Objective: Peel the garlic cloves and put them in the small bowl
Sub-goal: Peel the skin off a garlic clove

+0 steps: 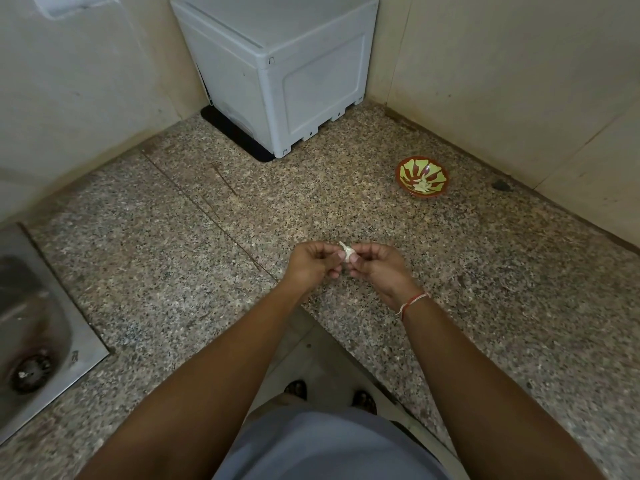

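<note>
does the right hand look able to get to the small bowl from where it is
Probably yes. The small bowl sits in the open on the counter, ahead and to the right of the right hand, with nothing lying between them. The hand is busy, though: with the left hand it pinches a garlic clove.

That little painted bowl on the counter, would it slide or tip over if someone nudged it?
The bowl looks small and shallow, so it is probably light and would likely slide on the smooth stone counter. Its low, wide shape suggests it would not tip easily. Only a few pale bits lie inside, adding little weight.
</note>
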